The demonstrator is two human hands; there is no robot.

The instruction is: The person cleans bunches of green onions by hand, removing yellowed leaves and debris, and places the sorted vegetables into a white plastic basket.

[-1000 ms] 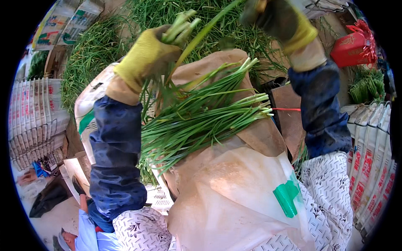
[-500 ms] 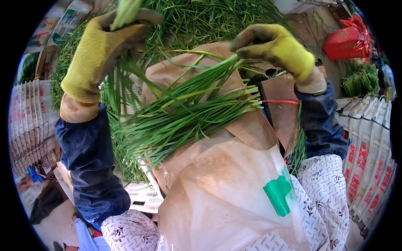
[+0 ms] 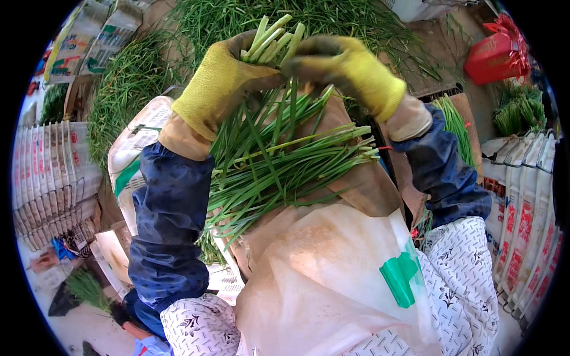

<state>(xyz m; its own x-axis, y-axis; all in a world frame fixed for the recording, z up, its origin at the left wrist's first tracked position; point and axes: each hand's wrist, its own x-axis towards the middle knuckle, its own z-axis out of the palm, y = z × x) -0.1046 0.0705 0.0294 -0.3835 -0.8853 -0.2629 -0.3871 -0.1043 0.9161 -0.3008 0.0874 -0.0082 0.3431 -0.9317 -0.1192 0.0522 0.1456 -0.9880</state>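
Note:
My left hand (image 3: 219, 80), in a yellow glove with a dark palm, is closed around a bunch of garlic chives (image 3: 268, 43). The pale cut ends stick up past the fingers and the leaves hang down. Close beside it, my gloved right hand (image 3: 353, 71) pinches a few stalks at the bunch's edge; its fingertips are somewhat blurred. Below both hands, more garlic chives (image 3: 285, 172) lie across a brown covering (image 3: 371, 193) over my lap, their pale ends to the right.
Loose greens (image 3: 285, 18) heap on the ground ahead. A red box (image 3: 490, 56) and upright green bundles (image 3: 519, 113) stand at far right. Stacked white crates (image 3: 56, 172) line the left, more white crates (image 3: 522, 207) the right. A tied bundle (image 3: 454, 127) lies beyond my right forearm.
My left hand has moved right and slightly down with its bunch. My right hand has come left from the lap chives to meet it, and the view has shifted slightly.

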